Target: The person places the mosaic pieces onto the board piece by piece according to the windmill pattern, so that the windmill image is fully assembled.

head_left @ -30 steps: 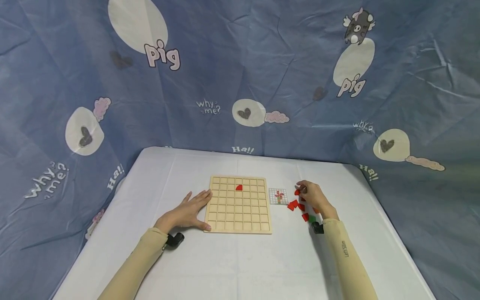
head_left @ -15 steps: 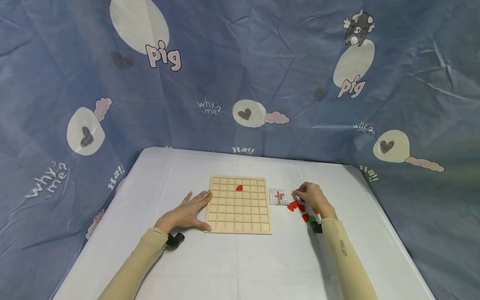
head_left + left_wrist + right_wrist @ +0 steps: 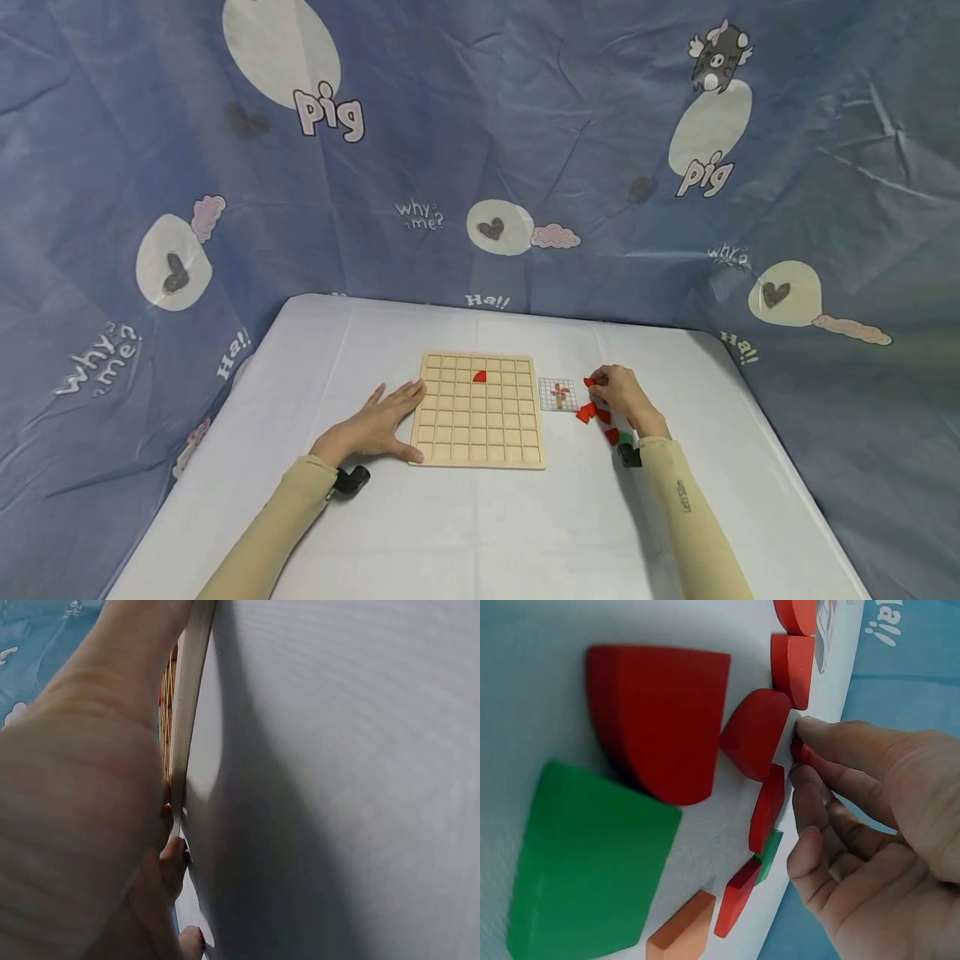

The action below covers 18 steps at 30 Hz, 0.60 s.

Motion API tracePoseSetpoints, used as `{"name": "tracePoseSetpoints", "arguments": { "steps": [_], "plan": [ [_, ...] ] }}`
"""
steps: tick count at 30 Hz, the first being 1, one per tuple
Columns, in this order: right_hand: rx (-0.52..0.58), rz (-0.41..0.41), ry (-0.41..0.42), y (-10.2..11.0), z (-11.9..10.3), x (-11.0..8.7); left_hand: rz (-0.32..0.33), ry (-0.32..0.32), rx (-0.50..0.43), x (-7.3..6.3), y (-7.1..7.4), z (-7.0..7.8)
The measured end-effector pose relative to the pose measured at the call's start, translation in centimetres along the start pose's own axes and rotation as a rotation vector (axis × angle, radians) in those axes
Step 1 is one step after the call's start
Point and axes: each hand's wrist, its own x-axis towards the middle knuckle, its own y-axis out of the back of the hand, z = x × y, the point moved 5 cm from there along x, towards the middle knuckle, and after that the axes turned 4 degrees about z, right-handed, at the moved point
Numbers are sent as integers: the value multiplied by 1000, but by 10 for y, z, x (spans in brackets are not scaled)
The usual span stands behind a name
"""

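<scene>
My left hand (image 3: 371, 423) rests with spread fingers along the left edge of a wooden grid board (image 3: 453, 429). One red quarter-round block (image 3: 480, 377) lies in a cell of the board's upper part. To the right of the board, my right hand (image 3: 621, 392) pinches a red block (image 3: 589, 382) between thumb and fingers. In the right wrist view that block is mostly hidden by the fingertips, its shape unclear. Several red blocks (image 3: 660, 720) and a green block (image 3: 592, 862) lie about this hand.
Between the board and the blocks lies a small card (image 3: 547, 405) with a gridded pinwheel picture. An orange block (image 3: 682, 930) and a second green block (image 3: 769, 859) sit among the red ones. A blue printed cloth (image 3: 420, 267) hangs behind the white table (image 3: 480, 533).
My right hand has shifted slightly among the loose blocks, and a red block now shows past its fingertips. The left hand stays on the board's edge.
</scene>
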Motion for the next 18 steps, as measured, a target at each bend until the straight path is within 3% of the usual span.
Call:
{"name": "tracePoseSetpoints", "arguments": {
  "steps": [18],
  "plan": [
    [-4, 14, -25, 0, 4, -1, -1, -1, 9, 0, 0, 1]
  ]
}}
